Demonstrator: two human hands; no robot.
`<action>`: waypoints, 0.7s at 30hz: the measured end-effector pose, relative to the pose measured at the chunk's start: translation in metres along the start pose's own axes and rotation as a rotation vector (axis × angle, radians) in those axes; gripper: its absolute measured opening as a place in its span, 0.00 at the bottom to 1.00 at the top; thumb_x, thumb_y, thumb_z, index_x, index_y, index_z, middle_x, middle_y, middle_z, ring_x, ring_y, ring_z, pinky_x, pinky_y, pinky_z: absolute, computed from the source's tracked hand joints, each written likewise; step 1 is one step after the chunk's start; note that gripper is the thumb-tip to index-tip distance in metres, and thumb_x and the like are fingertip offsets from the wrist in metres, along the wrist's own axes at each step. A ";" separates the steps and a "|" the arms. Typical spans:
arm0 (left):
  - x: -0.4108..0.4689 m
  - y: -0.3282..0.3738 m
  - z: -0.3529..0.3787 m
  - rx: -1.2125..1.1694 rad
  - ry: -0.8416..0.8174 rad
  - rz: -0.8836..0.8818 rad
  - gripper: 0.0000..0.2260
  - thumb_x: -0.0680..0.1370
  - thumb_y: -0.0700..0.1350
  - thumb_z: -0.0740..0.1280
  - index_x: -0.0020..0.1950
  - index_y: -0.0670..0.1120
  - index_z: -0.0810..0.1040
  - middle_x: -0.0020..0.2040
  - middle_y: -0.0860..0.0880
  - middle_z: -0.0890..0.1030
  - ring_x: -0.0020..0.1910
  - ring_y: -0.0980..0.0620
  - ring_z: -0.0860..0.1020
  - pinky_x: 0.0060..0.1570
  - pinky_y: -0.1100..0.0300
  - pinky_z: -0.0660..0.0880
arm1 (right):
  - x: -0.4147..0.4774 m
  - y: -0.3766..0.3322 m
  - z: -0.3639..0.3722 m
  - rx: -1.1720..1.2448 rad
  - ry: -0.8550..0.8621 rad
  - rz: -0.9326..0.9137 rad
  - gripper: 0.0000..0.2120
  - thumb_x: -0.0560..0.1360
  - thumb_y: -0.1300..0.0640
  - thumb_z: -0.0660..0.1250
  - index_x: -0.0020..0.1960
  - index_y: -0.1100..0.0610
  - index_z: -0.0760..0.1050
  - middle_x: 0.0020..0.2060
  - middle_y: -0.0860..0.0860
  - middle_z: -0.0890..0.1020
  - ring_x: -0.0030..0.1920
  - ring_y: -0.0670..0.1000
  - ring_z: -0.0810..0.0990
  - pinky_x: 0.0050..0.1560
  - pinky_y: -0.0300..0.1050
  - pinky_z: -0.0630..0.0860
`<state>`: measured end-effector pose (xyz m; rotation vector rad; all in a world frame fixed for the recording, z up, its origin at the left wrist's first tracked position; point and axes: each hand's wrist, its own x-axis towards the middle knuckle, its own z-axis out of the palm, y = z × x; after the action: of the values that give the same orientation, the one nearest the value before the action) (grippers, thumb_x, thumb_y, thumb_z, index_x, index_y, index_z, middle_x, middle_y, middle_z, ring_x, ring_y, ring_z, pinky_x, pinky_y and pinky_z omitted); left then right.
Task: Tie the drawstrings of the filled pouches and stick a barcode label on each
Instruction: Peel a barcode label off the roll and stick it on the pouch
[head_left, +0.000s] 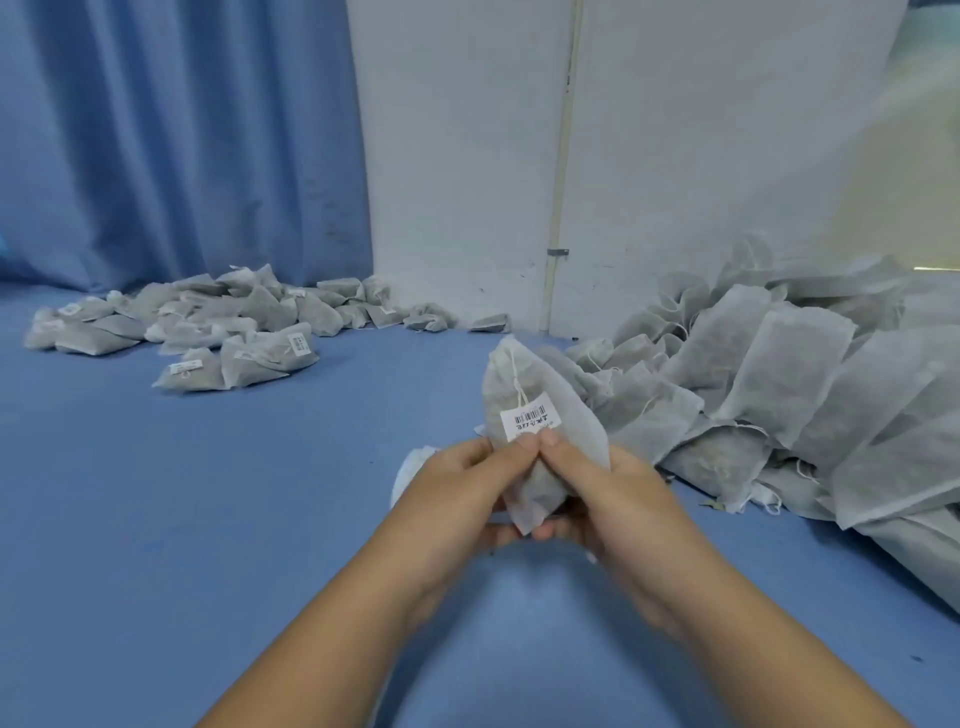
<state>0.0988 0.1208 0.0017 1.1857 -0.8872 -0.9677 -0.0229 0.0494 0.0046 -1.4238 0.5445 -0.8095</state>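
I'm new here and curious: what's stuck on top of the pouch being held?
A white barcode label sits on the pouch, its drawstring running down to it. Thumbs cover the label's lower edge; the far side is hidden.

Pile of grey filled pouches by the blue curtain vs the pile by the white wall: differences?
Labels: the curtain-side pile shows white barcode labels; the wall-side pile shows none.
Tops: curtain-side pouches look cinched; wall-side ones have loose, open tops.
Pose: the curtain-side pile lies low; the wall-side pile stacks higher, overlapping.
Shared: grey fabric, dark filling.
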 end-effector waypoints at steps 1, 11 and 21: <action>0.000 0.007 -0.011 0.017 0.017 0.008 0.11 0.79 0.50 0.67 0.54 0.43 0.82 0.48 0.44 0.86 0.43 0.49 0.83 0.46 0.56 0.80 | 0.009 -0.002 0.010 -0.011 -0.012 0.014 0.14 0.78 0.48 0.65 0.49 0.58 0.82 0.40 0.57 0.86 0.36 0.51 0.83 0.33 0.39 0.77; 0.016 0.035 -0.142 -0.085 0.412 -0.064 0.08 0.78 0.45 0.68 0.52 0.42 0.81 0.31 0.48 0.81 0.28 0.52 0.79 0.27 0.62 0.75 | 0.090 -0.001 0.102 -0.307 0.010 0.051 0.13 0.77 0.46 0.67 0.46 0.56 0.79 0.39 0.51 0.82 0.25 0.44 0.76 0.27 0.37 0.73; 0.115 0.072 -0.233 -0.314 0.544 0.058 0.04 0.80 0.40 0.67 0.45 0.42 0.75 0.39 0.48 0.79 0.33 0.52 0.80 0.38 0.63 0.81 | 0.124 0.009 0.105 -0.344 0.079 0.021 0.08 0.76 0.56 0.67 0.42 0.57 0.81 0.33 0.46 0.81 0.28 0.43 0.79 0.27 0.37 0.74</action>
<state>0.3649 0.0970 0.0415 1.0671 -0.3188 -0.6559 0.1363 0.0221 0.0233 -1.7008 0.7866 -0.7832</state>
